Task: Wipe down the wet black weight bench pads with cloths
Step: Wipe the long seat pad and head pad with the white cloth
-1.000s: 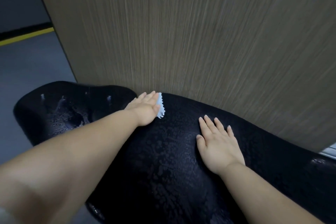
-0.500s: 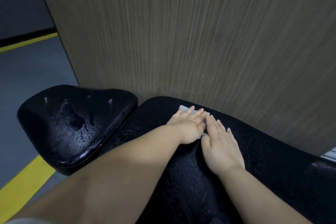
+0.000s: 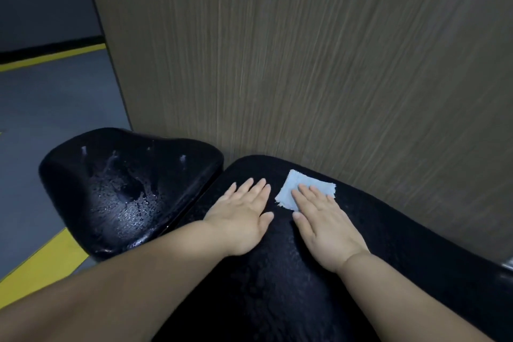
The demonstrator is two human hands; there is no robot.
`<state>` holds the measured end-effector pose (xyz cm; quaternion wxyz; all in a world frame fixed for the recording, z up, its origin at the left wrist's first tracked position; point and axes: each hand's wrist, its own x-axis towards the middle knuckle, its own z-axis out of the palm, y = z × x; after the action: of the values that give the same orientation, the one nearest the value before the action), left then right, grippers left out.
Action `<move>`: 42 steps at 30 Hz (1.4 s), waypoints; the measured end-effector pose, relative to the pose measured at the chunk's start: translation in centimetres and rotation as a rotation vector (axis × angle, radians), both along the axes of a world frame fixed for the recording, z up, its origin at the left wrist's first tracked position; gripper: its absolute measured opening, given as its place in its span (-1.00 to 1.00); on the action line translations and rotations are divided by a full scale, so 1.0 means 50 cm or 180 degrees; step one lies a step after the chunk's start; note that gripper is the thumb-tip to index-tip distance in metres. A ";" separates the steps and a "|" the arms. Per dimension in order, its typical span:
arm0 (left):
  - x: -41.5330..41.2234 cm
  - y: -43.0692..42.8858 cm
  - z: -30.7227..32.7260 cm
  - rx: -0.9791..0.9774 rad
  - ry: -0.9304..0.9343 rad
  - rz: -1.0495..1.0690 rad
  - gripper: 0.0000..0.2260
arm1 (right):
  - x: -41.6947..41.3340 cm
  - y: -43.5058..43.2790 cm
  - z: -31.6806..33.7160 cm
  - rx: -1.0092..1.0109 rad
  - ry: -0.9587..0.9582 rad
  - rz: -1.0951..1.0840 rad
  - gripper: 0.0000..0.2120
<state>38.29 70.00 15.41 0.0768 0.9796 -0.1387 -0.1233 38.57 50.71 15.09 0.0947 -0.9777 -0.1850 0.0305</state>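
A long black bench pad (image 3: 277, 291) runs from the centre to the lower right, its surface dotted with water. A smaller black seat pad (image 3: 119, 191) lies to its left, with droplets and streaks pooled in its middle. A small light-blue cloth (image 3: 302, 187) lies flat on the long pad's far end. My right hand (image 3: 324, 222) lies flat with straight fingers, its fingertips pressing on the cloth. My left hand (image 3: 241, 216) rests flat and open on the bare pad just left of the cloth.
A brown wood-grain wall panel (image 3: 305, 64) rises right behind both pads. Grey floor (image 3: 50, 108) with yellow lines (image 3: 39, 258) lies to the left. A bit of metal (image 3: 508, 266) shows at the right edge.
The cloth passed from under my left hand to under my right hand's fingers. My left hand slid right to meet the right hand, then drew back left onto the bare pad.
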 end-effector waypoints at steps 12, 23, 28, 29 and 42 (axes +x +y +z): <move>-0.019 0.101 0.004 0.0146 -0.0054 0.0255 -0.45 | 0.126 0.136 0.022 -0.0123 0.0073 -0.0307 -0.58; 0.010 0.138 0.012 -0.0022 -0.0949 0.0503 -0.47 | 0.209 0.236 0.004 -0.0044 -0.0032 -0.0021 -0.62; 0.026 0.152 0.003 -0.0228 -0.1078 0.0729 -0.55 | 0.214 0.278 -0.004 0.0084 0.0029 0.0354 -0.67; 0.029 0.153 0.000 -0.0278 -0.1047 0.0730 -0.56 | 0.215 0.280 -0.006 0.0200 -0.0007 0.0361 -0.70; 0.059 0.145 -0.006 -0.0367 -0.0632 0.0676 -0.53 | 0.219 0.274 -0.020 0.0598 0.0122 0.0173 -0.62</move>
<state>41.23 77.23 15.10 0.1314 0.9901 -0.0480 -0.0089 49.54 64.40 14.08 0.1886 -0.9584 -0.2116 0.0343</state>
